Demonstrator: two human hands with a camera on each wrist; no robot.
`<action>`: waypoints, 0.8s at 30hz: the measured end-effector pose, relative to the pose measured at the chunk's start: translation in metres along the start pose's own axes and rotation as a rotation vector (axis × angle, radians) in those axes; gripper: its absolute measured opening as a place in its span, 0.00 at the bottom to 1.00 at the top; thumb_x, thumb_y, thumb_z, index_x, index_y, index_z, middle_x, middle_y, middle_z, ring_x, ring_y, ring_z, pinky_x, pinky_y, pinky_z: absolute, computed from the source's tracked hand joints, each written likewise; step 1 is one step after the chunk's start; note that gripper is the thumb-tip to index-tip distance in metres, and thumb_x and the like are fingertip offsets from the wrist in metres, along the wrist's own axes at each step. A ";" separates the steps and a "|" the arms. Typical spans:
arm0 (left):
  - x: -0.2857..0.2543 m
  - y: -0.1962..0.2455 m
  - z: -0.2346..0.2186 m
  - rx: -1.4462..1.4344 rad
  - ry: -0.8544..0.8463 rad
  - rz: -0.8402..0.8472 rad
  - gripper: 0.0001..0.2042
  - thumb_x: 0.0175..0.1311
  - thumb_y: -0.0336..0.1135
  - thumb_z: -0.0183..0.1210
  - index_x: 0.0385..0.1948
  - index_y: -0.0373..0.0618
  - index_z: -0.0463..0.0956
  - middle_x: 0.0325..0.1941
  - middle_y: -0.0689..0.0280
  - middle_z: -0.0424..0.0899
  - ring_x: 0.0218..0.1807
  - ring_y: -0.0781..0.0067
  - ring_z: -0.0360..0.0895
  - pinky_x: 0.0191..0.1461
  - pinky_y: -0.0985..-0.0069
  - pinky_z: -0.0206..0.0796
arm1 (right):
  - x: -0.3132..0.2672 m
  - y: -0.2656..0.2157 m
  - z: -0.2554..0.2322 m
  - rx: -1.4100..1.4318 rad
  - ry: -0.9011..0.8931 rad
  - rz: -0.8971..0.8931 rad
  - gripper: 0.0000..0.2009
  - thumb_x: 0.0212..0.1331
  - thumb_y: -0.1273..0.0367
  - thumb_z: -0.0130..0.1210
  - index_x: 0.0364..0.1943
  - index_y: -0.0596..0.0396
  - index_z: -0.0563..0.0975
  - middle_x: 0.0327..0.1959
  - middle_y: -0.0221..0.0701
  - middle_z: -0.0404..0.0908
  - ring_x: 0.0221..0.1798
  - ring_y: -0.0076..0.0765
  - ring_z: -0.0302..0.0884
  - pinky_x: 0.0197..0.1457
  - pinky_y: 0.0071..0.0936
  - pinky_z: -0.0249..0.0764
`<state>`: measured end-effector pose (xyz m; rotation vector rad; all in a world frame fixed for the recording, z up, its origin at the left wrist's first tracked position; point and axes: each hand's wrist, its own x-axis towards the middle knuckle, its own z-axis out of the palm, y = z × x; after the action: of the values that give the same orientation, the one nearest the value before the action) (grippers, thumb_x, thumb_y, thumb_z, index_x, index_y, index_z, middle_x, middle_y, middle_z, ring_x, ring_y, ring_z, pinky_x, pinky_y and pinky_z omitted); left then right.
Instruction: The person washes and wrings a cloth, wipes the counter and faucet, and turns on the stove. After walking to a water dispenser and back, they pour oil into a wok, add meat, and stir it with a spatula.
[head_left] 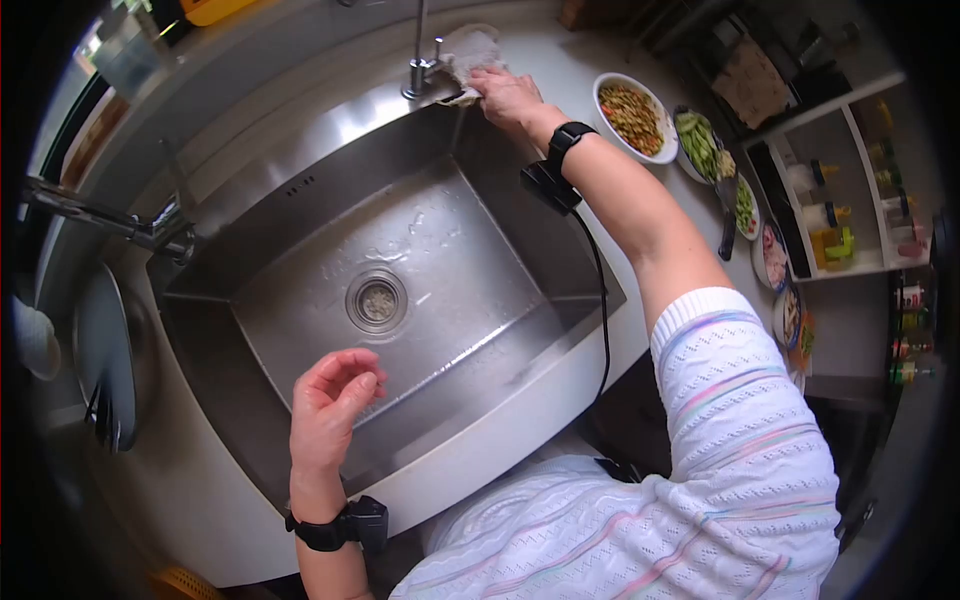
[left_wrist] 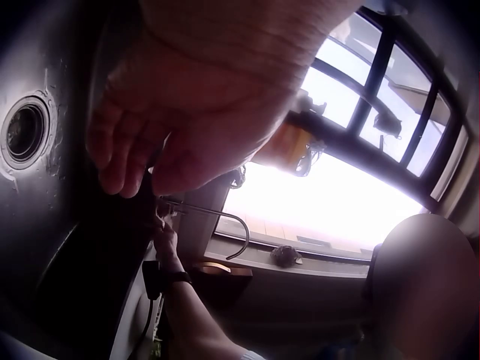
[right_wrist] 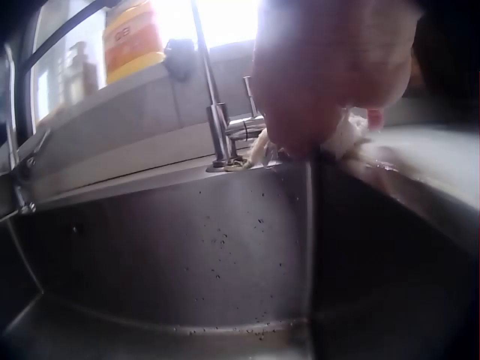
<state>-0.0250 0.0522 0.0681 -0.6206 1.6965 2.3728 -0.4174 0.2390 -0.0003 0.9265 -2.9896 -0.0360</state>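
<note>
A crumpled pale dishcloth point(head_left: 470, 55) lies at the back right corner of the steel sink point(head_left: 330, 225), beside a thin tap point(head_left: 417, 75). My right hand point(head_left: 508, 98) reaches across to it and grips its near part. In the right wrist view the right hand point(right_wrist: 330, 75) covers much of the cloth point(right_wrist: 346, 135), and its fingertips are hidden. My left hand point(head_left: 335, 400) hovers over the sink's near left part, wet and loosely curled, holding nothing. The left wrist view shows the left hand point(left_wrist: 195, 120) with its fingers bent and nothing between them.
The drain point(head_left: 377, 301) holds pale scraps. A large faucet point(head_left: 150, 228) stands at the left, near a dark pan-like disc point(head_left: 105, 350). On the right counter are a bowl of chopped vegetables point(head_left: 632, 118), sliced greens point(head_left: 697, 143) and a knife point(head_left: 728, 225). A black cable point(head_left: 603, 300) hangs from my right wrist.
</note>
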 end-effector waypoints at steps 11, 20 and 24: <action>-0.015 0.010 0.035 0.127 -0.264 0.104 0.10 0.57 0.29 0.58 0.39 0.37 0.75 0.31 0.64 0.80 0.32 0.78 0.76 0.37 0.83 0.67 | -0.305 0.014 -0.039 0.145 -0.159 0.197 0.23 0.52 0.72 0.50 0.57 0.43 0.68 0.65 0.27 0.61 0.68 0.33 0.54 0.56 0.45 0.59; -0.063 -0.023 0.021 0.209 -0.412 0.017 0.10 0.57 0.30 0.59 0.38 0.37 0.75 0.30 0.65 0.80 0.30 0.78 0.76 0.34 0.83 0.65 | -0.440 -0.179 -0.028 0.231 0.229 0.182 0.17 0.43 0.66 0.54 0.42 0.49 0.75 0.49 0.30 0.70 0.52 0.36 0.64 0.45 0.38 0.63; -0.066 -0.036 0.021 0.399 -0.388 0.179 0.14 0.56 0.32 0.62 0.42 0.39 0.75 0.40 0.64 0.80 0.41 0.79 0.75 0.41 0.85 0.62 | -0.428 -0.206 -0.046 1.155 -0.022 0.267 0.10 0.50 0.69 0.52 0.38 0.52 0.78 0.30 0.33 0.76 0.36 0.31 0.73 0.44 0.31 0.68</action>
<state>0.0423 0.0918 0.0704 0.0541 2.0106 1.9895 0.0529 0.3102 0.0382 0.4510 -2.9424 1.7883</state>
